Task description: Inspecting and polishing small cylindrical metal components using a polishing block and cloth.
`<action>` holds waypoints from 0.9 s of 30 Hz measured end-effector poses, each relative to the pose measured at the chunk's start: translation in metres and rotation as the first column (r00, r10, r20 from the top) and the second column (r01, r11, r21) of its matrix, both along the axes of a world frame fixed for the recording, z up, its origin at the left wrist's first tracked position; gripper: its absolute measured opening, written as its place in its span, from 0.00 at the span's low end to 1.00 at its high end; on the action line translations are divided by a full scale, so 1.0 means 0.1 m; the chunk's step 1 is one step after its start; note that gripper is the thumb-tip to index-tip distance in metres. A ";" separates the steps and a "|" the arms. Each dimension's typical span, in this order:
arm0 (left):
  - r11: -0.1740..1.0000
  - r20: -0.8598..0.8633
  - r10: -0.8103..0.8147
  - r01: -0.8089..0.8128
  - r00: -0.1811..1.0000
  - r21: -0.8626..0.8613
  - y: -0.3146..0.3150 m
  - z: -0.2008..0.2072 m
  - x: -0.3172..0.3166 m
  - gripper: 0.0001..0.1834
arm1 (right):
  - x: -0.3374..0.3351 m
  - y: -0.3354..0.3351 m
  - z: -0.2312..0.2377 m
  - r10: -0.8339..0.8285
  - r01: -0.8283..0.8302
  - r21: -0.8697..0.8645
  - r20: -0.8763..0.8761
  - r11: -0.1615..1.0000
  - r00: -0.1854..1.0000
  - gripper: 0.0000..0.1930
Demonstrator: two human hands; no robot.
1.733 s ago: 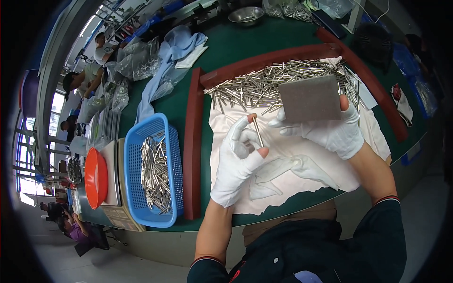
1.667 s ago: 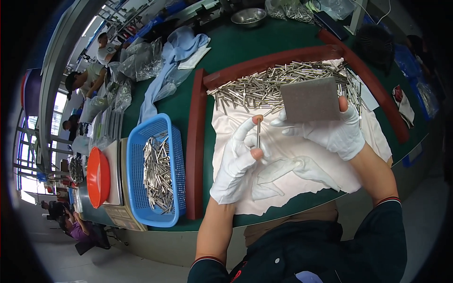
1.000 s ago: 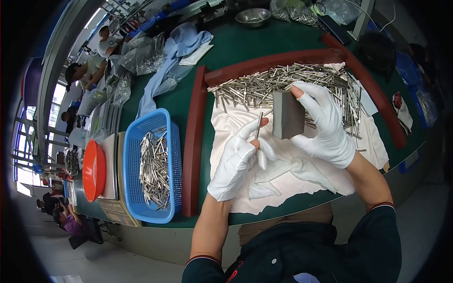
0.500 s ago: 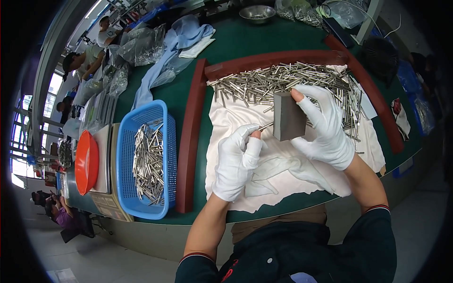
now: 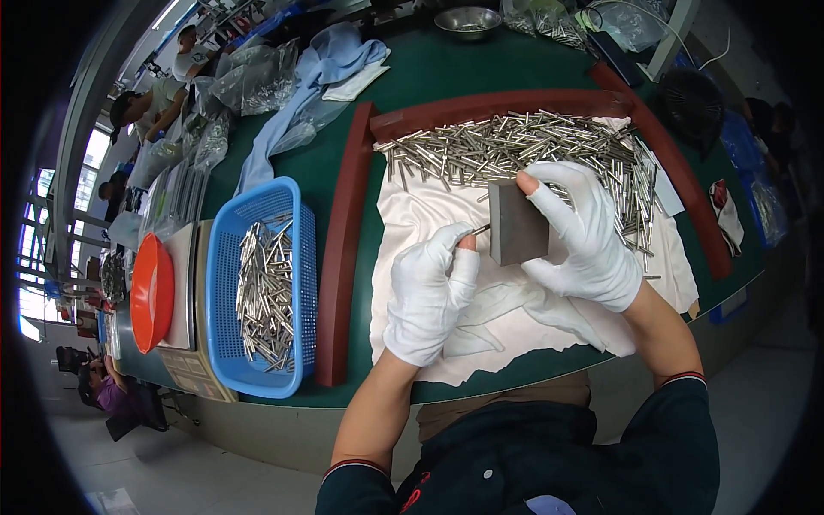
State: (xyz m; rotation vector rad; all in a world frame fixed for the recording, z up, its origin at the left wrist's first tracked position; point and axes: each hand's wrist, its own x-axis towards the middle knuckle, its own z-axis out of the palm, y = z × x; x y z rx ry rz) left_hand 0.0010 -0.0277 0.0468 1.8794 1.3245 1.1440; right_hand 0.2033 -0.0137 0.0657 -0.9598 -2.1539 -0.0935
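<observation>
In my white-gloved right hand (image 5: 588, 232) is a dark grey rectangular block (image 5: 520, 223), gripped at its right side between a bare fingertip above and the gloved thumb below. My left hand (image 5: 433, 287), also gloved, pinches a thin metal pin (image 5: 481, 229) whose tip points at the block's left face. Whether the tip touches the block I cannot tell. Both hands hover over a pale pink cloth (image 5: 412, 225). Beyond them a heap of loose metal pins (image 5: 506, 142) covers the cloth's far part and right side.
Dark red rails (image 5: 343, 257) frame the cloth at left, back and right. To the left stand a blue basket (image 5: 302, 292) holding many pins, a red bowl (image 5: 151, 292) and a flat scale-like plate (image 5: 182, 292). A metal bowl (image 5: 468, 24) sits far back. People work at far left.
The block in my right hand has shifted slightly left and down, closer to my left hand. Less of the pin shows between my left fingers and the block.
</observation>
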 end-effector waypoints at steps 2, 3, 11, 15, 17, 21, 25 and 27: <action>0.992 -0.034 0.001 0.004 0.999 0.129 0.02 -0.04 0.01 0.03 | 0.00 0.00 -0.01 0.011 -0.011 0.008 0.011 1.000 1.000 0.44; 0.992 -0.033 0.002 0.003 0.999 0.128 0.01 -0.02 0.01 0.03 | 0.00 0.00 -0.01 0.027 -0.027 -0.001 0.015 1.000 1.000 0.45; 0.939 -0.105 0.021 0.017 0.994 0.344 0.05 -0.03 -0.01 0.06 | -0.03 -0.01 -0.01 0.049 -0.049 -0.062 -0.007 0.997 0.999 0.44; 0.948 -0.143 -0.001 0.047 0.990 0.316 0.03 -0.02 -0.01 0.06 | -0.02 -0.03 0.03 0.040 -0.038 -0.127 0.009 0.991 0.999 0.40; 0.936 -0.142 0.010 0.041 0.990 0.349 0.03 -0.01 -0.01 0.06 | 0.00 -0.02 0.03 -0.012 0.012 -0.118 0.001 0.993 1.000 0.38; 0.958 -0.126 0.013 0.024 0.992 0.285 0.03 -0.02 -0.03 0.06 | -0.06 -0.07 0.04 0.056 -0.051 -0.180 0.022 0.982 0.998 0.37; 0.959 -0.119 -0.011 0.045 0.993 0.281 0.01 0.01 -0.01 0.05 | -0.04 -0.05 0.03 0.014 -0.016 -0.137 -0.021 0.990 1.000 0.38; 0.962 -0.133 0.010 0.027 0.991 0.272 0.01 0.00 -0.02 0.05 | -0.05 -0.05 0.03 0.049 -0.051 -0.178 -0.012 0.983 0.999 0.38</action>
